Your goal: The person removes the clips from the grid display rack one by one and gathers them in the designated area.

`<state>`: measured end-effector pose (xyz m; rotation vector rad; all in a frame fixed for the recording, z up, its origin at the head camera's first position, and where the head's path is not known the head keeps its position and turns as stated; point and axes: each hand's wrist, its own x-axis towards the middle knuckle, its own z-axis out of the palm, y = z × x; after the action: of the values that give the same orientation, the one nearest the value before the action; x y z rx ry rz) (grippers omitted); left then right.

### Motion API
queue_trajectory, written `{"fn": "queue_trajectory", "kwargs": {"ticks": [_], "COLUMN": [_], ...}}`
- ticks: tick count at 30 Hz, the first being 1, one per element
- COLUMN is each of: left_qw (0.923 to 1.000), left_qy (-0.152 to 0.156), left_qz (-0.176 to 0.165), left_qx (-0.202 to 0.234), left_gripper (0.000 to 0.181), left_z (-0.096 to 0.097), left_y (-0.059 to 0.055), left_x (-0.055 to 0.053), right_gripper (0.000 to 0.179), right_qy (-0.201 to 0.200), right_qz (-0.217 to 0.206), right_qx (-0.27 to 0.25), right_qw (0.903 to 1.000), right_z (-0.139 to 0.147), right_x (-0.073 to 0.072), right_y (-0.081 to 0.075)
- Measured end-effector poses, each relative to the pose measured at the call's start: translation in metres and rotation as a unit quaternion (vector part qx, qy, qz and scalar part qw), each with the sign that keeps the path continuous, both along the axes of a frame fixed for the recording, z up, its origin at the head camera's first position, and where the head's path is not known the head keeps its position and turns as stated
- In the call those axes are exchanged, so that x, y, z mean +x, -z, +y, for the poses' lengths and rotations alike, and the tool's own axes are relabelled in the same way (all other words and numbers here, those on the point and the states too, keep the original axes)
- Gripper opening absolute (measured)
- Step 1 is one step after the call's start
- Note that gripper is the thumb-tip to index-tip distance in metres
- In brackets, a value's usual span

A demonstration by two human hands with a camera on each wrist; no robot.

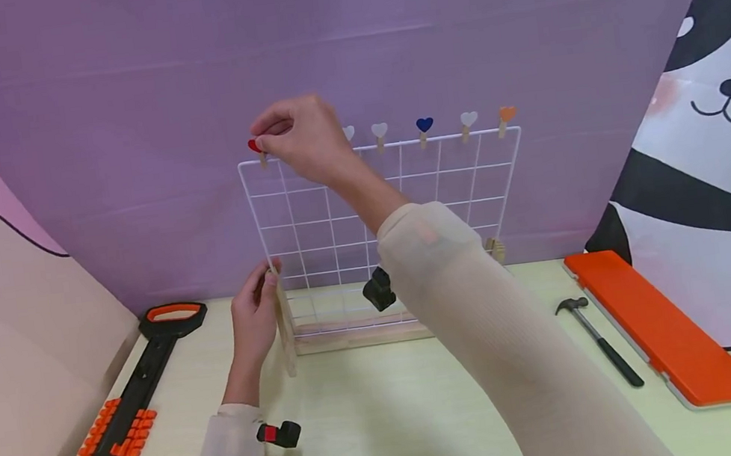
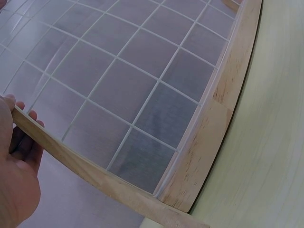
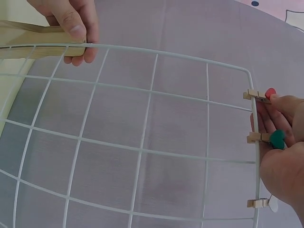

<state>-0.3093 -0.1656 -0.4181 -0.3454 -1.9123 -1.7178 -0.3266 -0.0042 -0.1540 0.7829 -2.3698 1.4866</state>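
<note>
Behind everything, a purple backdrop [image 1: 562,47], faintly creased. In front, a pale tabletop [image 1: 360,417]. Toward its far edge, upright, a white wire grid panel [image 1: 331,220] on a wooden stand [image 1: 358,338] with a slim wooden upright [image 1: 285,320] at left. Well apart to the right, an orange case [image 1: 664,325], lying flat; to the left, a black-and-orange tool [image 1: 146,381] edged with orange tabs. Just beside the case, a claw hammer [image 1: 598,343]. At the upright's top end, the left hand [image 1: 255,312], fingers and thumb gripping the wood. At the panel's top left corner, the right hand [image 1: 309,135], fingertips pinching a red heart clothespin [image 1: 254,146] set across the top wire. Next along, a green heart clothespin [image 3: 277,139]; farther right, white heart clothespins [image 1: 380,130], a dark blue one [image 1: 424,124] and an orange one [image 1: 507,114].
</note>
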Motion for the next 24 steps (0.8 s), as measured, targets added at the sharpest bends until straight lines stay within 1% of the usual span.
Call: {"fn": "queue_trajectory", "kwargs": {"ticks": [3,7,10,13,15,20,22,24], "left_qw": [1.0,1.0,1.0,1.0,0.9999,0.9999,0.9999,0.9999], "left_qy": [-0.006,-0.003,0.0,-0.003,-0.004,-0.009,-0.009,-0.003], "left_qz": [0.003,0.007,0.008,0.009,0.009,0.005,0.007,0.011], "left_qx": [-0.001,0.002,0.002,-0.001,-0.003,-0.006,-0.004,0.001], "left_gripper": [0.038,0.038,0.038,0.038,0.038,0.035,0.034,0.034], "left_z": [-0.001,-0.001,-0.001,-0.001,-0.002,-0.002,-0.002,-0.002], "left_y": [0.0,0.001,0.0,0.0,0.0,0.002,0.003,0.003], "left_x": [0.0,0.0,-0.002,-0.003,-0.002,0.0,0.001,0.0], "right_gripper": [0.014,0.014,0.013,0.013,0.013,0.015,0.016,0.017], "right_qy": [0.002,0.009,0.016,0.016,0.005,-0.032,-0.043,-0.053], "right_qz": [0.011,0.009,0.024,0.043,0.044,0.018,0.017,0.028], "right_qx": [0.004,0.003,-0.005,-0.012,-0.023,-0.064,-0.074,-0.084], "right_qw": [0.9999,0.9999,0.9996,0.9989,0.9988,0.9973,0.9962,0.9946], "right_z": [-0.001,-0.001,0.0,0.001,0.002,0.009,0.013,0.019], "right_x": [0.001,0.002,0.002,0.003,0.005,0.012,0.016,0.019], "right_y": [0.0,-0.001,-0.003,-0.007,-0.01,-0.016,-0.019,-0.02]}}
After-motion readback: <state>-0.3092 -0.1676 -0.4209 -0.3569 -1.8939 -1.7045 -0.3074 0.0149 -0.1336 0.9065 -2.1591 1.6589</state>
